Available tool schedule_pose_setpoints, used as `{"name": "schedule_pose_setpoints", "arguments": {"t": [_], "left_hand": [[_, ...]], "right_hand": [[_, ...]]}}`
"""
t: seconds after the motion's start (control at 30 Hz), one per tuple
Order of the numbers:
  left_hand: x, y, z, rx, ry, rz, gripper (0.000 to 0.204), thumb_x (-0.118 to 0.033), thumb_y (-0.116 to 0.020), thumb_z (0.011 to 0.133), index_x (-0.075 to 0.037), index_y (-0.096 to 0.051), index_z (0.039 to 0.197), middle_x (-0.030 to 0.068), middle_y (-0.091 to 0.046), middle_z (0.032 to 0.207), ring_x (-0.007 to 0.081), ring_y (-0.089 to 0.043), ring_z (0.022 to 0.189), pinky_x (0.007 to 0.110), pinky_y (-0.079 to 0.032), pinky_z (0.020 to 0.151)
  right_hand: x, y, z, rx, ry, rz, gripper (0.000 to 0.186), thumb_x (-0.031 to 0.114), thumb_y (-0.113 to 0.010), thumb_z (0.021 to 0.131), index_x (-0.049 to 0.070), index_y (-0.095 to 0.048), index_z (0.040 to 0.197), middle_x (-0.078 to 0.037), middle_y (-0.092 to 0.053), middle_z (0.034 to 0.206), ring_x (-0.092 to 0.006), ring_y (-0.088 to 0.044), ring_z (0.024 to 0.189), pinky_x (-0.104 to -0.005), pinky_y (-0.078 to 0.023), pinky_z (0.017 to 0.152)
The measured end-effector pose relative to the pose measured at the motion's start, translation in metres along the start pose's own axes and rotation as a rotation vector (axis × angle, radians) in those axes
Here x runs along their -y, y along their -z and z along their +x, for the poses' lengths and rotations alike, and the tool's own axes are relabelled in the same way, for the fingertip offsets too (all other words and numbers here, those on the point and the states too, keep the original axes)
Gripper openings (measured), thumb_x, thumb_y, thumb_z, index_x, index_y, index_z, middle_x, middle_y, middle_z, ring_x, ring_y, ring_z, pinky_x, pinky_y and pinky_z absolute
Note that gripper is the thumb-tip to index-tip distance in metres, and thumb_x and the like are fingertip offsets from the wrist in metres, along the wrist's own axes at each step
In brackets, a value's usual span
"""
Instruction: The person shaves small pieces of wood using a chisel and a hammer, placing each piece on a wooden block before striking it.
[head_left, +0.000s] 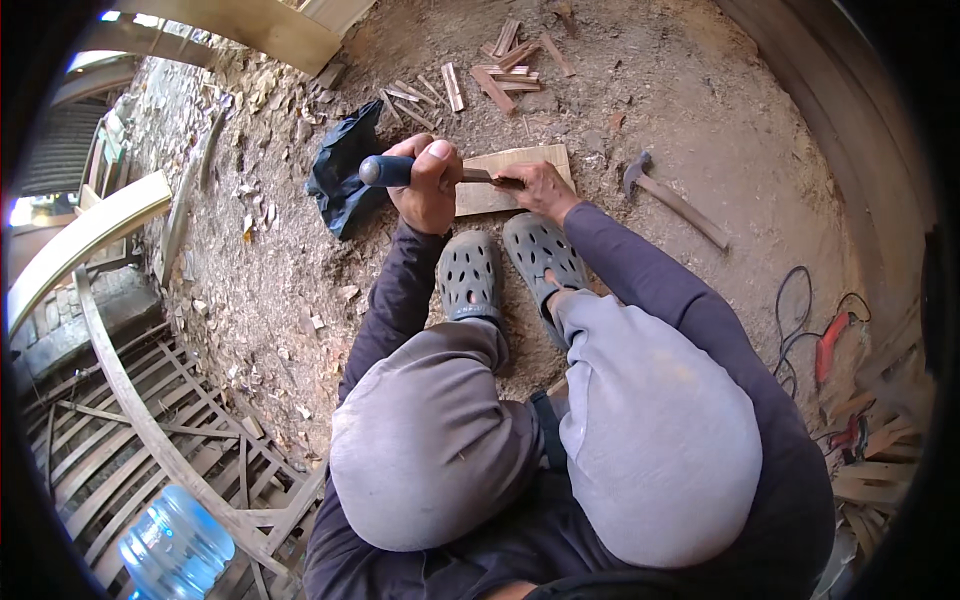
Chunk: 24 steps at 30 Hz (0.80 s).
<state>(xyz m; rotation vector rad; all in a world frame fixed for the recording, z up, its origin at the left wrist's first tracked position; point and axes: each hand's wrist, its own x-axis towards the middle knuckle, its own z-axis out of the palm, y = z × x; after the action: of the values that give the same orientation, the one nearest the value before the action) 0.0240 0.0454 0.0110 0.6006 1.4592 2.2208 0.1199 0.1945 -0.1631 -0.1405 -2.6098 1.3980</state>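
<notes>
My left hand [428, 185] is closed round the blue handle [375, 171] of a bladed tool, whose rounded end sticks out to the left. Its metal blade [474, 175] runs rightward over a pale wooden board [545, 157] lying on the ground; whether it is a knife or a chisel I cannot tell. On the board, my right hand [543, 190] pinches a small dark reddish-brown piece of wood [509, 183] at the blade's far end. The fingers partly hide that piece. Just below the board are my feet in grey clogs [470, 270].
Several wood strips [508, 70] lie beyond the board. A black plastic bag [345, 165] sits left, a hammer [675, 200] right. Farther right are a red power tool [830, 345] and its cable [785, 320]. Slatted wood [140, 420] and a blue water jug [175, 545] stand lower left.
</notes>
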Motion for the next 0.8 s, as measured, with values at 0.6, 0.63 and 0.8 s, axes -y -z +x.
{"name": "schedule_pose_setpoints", "arguments": {"t": [0.6, 0.63, 0.8], "left_hand": [[0.016, -0.002, 0.0, 0.227, -0.266, 0.373, 0.037, -0.02, -0.061, 0.082, -0.001, -0.04, 0.058, 0.005, -0.045, 0.053, 0.0136, -0.042, 0.045, 0.029, -0.037, 0.046], [0.016, -0.007, 0.0, 0.216, -0.365, 0.473, 0.037, -0.022, -0.062, 0.083, 0.0, -0.044, 0.06, 0.006, -0.049, 0.054, 0.0144, -0.044, 0.045, 0.029, -0.038, 0.047], [0.004, -0.003, -0.004, 0.066, -0.462, 0.621, 0.038, -0.025, -0.063, 0.081, 0.0, -0.05, 0.055, 0.011, -0.05, 0.049, 0.021, -0.048, 0.042, 0.033, -0.037, 0.046]], "right_hand": [[-0.002, 0.01, -0.005, 0.004, 0.044, -0.014, 0.027, 0.021, -0.072, 0.085, 0.007, -0.07, 0.108, -0.015, -0.071, 0.1, -0.0336, -0.068, 0.092, -0.0386, -0.055, 0.08], [-0.002, 0.014, -0.009, -0.01, 0.051, -0.023, 0.031, 0.021, -0.072, 0.085, 0.007, -0.068, 0.112, -0.016, -0.07, 0.103, -0.0337, -0.068, 0.094, -0.0388, -0.055, 0.082], [0.025, 0.07, -0.052, -0.34, -0.146, -0.086, 0.046, 0.019, -0.07, 0.086, 0.009, -0.059, 0.129, -0.017, -0.066, 0.119, -0.0328, -0.064, 0.11, -0.0405, -0.05, 0.095]]}}
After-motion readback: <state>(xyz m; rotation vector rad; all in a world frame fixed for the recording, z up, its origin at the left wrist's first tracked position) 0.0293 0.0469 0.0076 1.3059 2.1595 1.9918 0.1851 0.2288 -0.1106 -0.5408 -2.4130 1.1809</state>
